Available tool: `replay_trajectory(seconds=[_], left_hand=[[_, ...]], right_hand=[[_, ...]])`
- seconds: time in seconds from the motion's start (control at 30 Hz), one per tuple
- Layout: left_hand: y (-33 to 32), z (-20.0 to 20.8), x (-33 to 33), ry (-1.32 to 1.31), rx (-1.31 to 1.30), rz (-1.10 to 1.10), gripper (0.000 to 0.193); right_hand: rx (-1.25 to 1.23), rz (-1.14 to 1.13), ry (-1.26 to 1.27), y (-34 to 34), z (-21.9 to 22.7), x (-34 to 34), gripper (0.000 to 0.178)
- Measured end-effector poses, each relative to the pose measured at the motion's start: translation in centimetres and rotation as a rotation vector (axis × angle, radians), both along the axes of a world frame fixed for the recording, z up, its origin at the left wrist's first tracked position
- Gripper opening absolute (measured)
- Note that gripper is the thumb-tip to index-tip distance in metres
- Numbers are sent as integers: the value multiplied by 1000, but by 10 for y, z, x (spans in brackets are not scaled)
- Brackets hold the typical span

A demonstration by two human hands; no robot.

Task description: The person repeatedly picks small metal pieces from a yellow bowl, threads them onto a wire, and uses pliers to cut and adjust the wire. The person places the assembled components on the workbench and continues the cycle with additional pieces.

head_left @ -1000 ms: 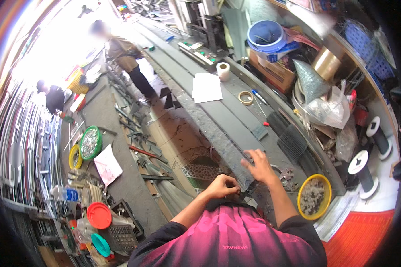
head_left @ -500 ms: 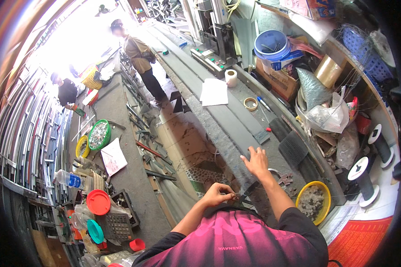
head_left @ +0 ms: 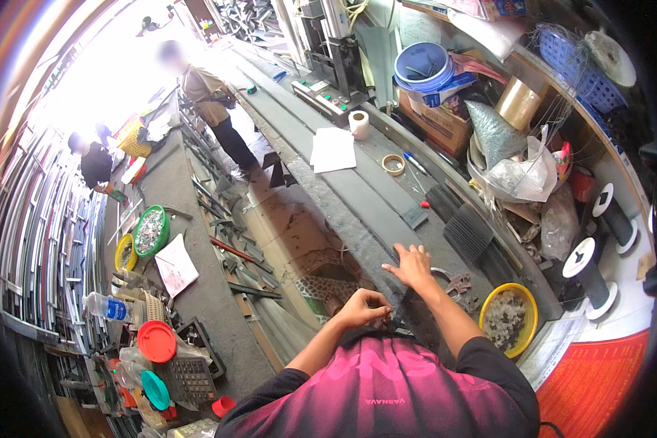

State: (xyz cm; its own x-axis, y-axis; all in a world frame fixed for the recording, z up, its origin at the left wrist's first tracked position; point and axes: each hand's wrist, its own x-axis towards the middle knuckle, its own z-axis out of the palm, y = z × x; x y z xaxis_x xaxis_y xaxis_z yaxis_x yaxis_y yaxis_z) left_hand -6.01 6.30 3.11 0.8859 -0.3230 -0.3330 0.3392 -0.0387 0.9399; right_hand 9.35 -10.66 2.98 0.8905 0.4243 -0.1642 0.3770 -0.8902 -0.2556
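Observation:
My right hand (head_left: 414, 267) lies with its fingers spread at the near end of a long grey flat profile (head_left: 387, 210) on the workbench. Just left of it and nearer to me, my left hand (head_left: 363, 308) is closed in a pinch at the bench's near edge. Whatever is between its fingertips is too small and dark to make out. A metal ring-like part (head_left: 452, 283) rests to the right of my right hand. Beyond it is a yellow basin (head_left: 531, 343) full of small pale pieces.
White paper (head_left: 333, 150), a white roll (head_left: 358, 125), a tape roll (head_left: 393, 165) and a screwdriver (head_left: 423, 202) lie farther up the bench. Wire spools (head_left: 590, 270) stand at right. Leftward, a second bench holds a green basket (head_left: 152, 231) and a calculator (head_left: 192, 379). A person (head_left: 208, 102) stands beyond.
The whole view has shifted a little, so the surroundings sit farther left. My right hand stays spread on the bench and my left hand stays pinched close by.

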Motion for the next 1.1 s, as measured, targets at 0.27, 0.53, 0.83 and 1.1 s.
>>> replay_trajectory(seconds=[0.27,0.53,0.83,1.1], left_hand=[[-4,1,5,-40,-74,-25,21],[3,1,1,-56,-73,8,18],[1,0,1,23,-107,-1,18],[-4,-1,2,-86,-58,0,15]], right_hand=[[21,0,19,-5,-2,2,80],[58,-1,-29,-6,-12,2,76],[36,-7,-17,-5,-10,0,71],[31,-14,-23,-5,-12,-2,71]])
